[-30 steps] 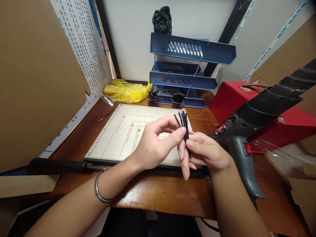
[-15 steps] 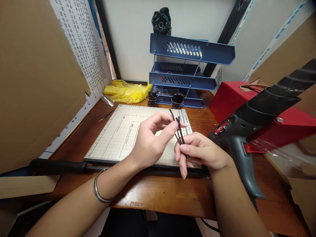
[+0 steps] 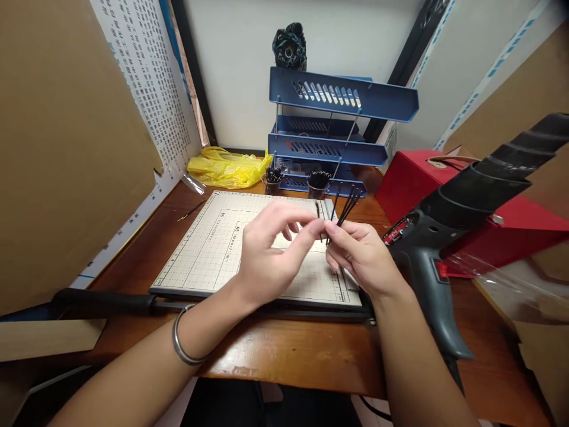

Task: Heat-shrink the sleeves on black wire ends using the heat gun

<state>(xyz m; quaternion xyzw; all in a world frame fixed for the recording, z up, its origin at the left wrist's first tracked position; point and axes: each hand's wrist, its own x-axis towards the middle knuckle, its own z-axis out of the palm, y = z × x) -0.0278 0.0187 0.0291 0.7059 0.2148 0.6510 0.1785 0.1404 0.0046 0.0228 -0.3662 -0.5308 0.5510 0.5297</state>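
Note:
Several thin black wires (image 3: 347, 207) fan upward from my right hand (image 3: 364, 252), which pinches them between thumb and fingers. My left hand (image 3: 275, 249) is closed beside it, thumb and forefinger pressed on a single thin black wire (image 3: 318, 209). The fingertips of both hands meet or nearly meet, and the wires' lower ends are partly hidden. Below both hands lies a paper cutter (image 3: 195, 249) with a cream gridded board. Two small cups, a left one (image 3: 272, 188) and a right one (image 3: 317, 193), stand behind it, filled with similar black pieces.
On the right a grey heat gun (image 3: 438, 284) leans before a red box (image 3: 409, 178). Blue tiered trays (image 3: 329, 145) rise at the back, beside a yellow plastic bag (image 3: 229, 169). One loose wire (image 3: 192, 210) lies on the wooden table (image 3: 284, 350). The cutter's black handle (image 3: 104, 300) points left.
My right hand has turned upward, so its wires now point up and right. The left fingertips have come to the right thumb, with one wire apart from the bunch. The view has shifted slightly.

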